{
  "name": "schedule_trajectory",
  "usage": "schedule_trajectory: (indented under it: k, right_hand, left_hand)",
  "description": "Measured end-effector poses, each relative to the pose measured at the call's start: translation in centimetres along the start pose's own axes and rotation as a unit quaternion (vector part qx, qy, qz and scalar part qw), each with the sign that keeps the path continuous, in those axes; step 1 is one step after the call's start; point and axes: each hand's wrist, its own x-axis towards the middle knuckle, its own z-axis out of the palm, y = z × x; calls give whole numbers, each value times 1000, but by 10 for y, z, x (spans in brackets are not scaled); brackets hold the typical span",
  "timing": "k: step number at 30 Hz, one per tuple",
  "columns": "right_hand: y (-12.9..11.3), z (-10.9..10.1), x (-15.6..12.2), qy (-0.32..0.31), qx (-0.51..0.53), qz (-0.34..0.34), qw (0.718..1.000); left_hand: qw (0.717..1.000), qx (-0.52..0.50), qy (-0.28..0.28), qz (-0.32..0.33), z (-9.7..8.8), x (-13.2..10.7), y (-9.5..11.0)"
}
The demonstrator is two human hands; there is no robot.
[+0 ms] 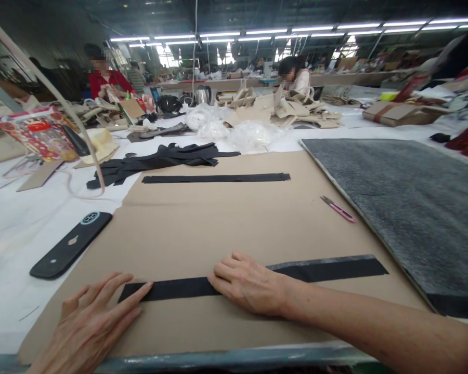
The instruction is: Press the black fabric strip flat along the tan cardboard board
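Observation:
A long black fabric strip (pixel 327 269) lies flat across the near part of a brown cardboard sheet (pixel 218 223). My left hand (pixel 89 322) rests flat with fingers spread, its fingertips touching the strip's left end. My right hand (pixel 249 283) lies palm down on the strip's middle, fingers stretched out and pressing it to the cardboard. A second black strip (pixel 216 178) lies straight near the sheet's far edge.
A heap of black strips (pixel 159 158) sits beyond the cardboard. Pink snips (pixel 338 209) lie at right beside a grey felt mat (pixel 405 202). A black phone (pixel 70 244) lies at left. Other people work at far tables amid beige bags (pixel 288 106).

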Motion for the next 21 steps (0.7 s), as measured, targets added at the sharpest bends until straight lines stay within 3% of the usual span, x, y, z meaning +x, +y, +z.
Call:
schedule_trajectory:
  k: [2, 5, 7, 10, 14, 21]
  right_hand:
    - [0, 1, -1, 8, -2, -3, 1000]
    - [-1, 5, 1, 18, -2, -9, 1000]
    - [-2, 8, 3, 25, 3, -6, 1000]
    - [-2, 10, 3, 32, 19, -6, 999]
    - [2, 9, -3, 38, 22, -11, 999]
    - [13, 8, -34, 43, 15, -10, 999]
  left_hand:
    - [999, -12, 31, 6, -9, 13, 11]
    - [994, -102, 40, 15, -19, 41, 49]
    - [985, -161, 53, 33, -16, 55, 80]
    - [982, -165, 81, 44, -3, 63, 112]
    - [985, -143, 67, 69, 7, 56, 115]
    - [987, -131, 46, 85, 3, 58, 109]
